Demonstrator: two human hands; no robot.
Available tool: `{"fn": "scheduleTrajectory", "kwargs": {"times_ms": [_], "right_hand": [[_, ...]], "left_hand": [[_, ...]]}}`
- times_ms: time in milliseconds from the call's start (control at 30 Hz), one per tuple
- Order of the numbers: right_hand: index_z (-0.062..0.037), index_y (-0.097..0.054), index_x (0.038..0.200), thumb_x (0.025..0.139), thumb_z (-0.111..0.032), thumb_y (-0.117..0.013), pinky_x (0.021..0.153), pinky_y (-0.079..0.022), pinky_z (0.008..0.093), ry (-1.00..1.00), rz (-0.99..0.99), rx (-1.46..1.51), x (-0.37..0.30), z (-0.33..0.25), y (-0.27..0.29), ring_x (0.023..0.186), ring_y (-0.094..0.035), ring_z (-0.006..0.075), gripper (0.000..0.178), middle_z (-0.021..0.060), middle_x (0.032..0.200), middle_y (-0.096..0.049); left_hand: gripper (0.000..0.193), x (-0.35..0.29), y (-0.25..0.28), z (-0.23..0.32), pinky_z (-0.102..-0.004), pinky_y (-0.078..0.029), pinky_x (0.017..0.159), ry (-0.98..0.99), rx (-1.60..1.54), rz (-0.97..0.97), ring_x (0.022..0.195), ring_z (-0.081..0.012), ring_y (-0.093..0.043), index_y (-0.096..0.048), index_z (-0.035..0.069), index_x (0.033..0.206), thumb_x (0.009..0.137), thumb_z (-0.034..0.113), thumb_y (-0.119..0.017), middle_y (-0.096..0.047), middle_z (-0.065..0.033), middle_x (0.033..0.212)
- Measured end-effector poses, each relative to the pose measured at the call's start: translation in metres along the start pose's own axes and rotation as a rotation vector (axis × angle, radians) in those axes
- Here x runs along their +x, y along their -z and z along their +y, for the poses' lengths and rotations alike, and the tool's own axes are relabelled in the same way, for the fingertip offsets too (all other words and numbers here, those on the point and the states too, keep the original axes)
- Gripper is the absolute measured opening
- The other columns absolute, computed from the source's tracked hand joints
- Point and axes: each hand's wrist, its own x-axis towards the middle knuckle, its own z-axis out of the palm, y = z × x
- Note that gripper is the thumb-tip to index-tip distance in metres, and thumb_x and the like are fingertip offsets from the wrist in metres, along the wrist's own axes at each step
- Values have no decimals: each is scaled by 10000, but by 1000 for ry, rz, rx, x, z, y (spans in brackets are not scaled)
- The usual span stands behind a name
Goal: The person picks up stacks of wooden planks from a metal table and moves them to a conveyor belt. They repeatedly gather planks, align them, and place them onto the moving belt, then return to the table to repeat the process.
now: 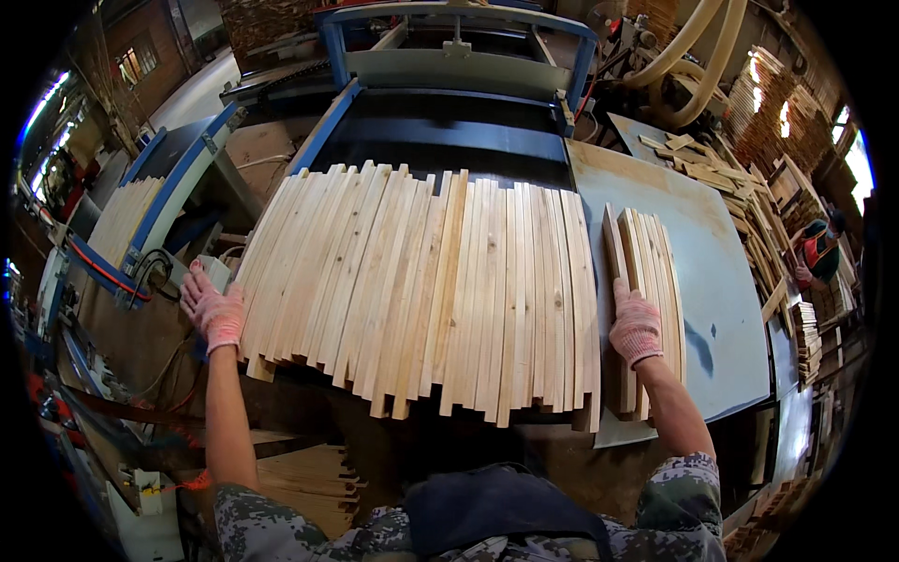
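A wide row of pale wooden strips lies side by side on the dark bed of a blue-framed machine, with uneven near ends. My left hand, in a white and pink knitted glove, is at the row's left edge beside a small grey box; its fingers are stretched and apart. To the right, a smaller bunch of strips rests on a grey metal sheet. My right hand, gloved alike, is closed on a wooden strip at that bunch's left side. Its fingertips are partly hidden.
The machine's blue frame crosses the back. The grey sheet extends rightward, with loose wood piled beyond it. Another strip-loaded machine stands left, near cables and hoses. A person is at the far right. More strips lie below.
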Motion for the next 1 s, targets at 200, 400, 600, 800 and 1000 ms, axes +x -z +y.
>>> {"fn": "scheduleTrajectory", "kwargs": {"times_ms": [200, 400, 600, 800, 1000], "right_hand": [[-136, -359, 1703, 962, -118, -668, 896, -575, 417, -170, 64, 760, 18, -2, -16, 953, -739, 317, 803, 178, 1063, -740], [12, -379, 1657, 1093, -285, -592, 1072, -508, 386, -42, 101, 1106, 36, -11, -70, 1220, -690, 275, 673, 244, 1270, -730], [71, -481, 1577, 1126, -341, -540, 1221, -407, 369, -121, 146, 1245, 13, -21, -73, 1457, -556, 293, 613, 216, 1526, -628], [82, -504, 1546, 1084, -490, -592, 1236, -383, 374, -95, 226, 1187, 4, -13, -81, 1487, -528, 352, 741, 268, 1551, -586], [14, -463, 1610, 1076, -316, -687, 797, -505, 247, -177, -48, 1567, -49, -27, -79, 879, -567, 71, 667, -29, 1007, -624]], "left_hand": [[1003, 49, -2, -19, -491, -159, 1349, 172, 5, -209, 1640, -324, -246, -231, 78, 1712, 949, 528, -700, -294, -160, 1763], [1051, 39, -9, -32, -468, -150, 1355, 67, 34, -210, 1640, -330, -252, -205, 52, 1712, 930, 527, -721, -275, -170, 1770], [971, 32, 17, -43, -483, -227, 1324, 88, -480, -171, 1611, -352, -315, -318, -8, 1664, 923, 447, -750, -368, -215, 1721], [464, -116, 54, 13, -370, -540, 1120, -76, -1966, -724, 1281, -216, -683, -627, 17, 1456, 1102, 314, -583, -714, -130, 1362], [788, -260, 51, 49, -534, -481, 1199, -187, -1704, -1537, 1308, -364, -672, -578, -114, 1467, 988, 482, -770, -702, -235, 1386]]}}
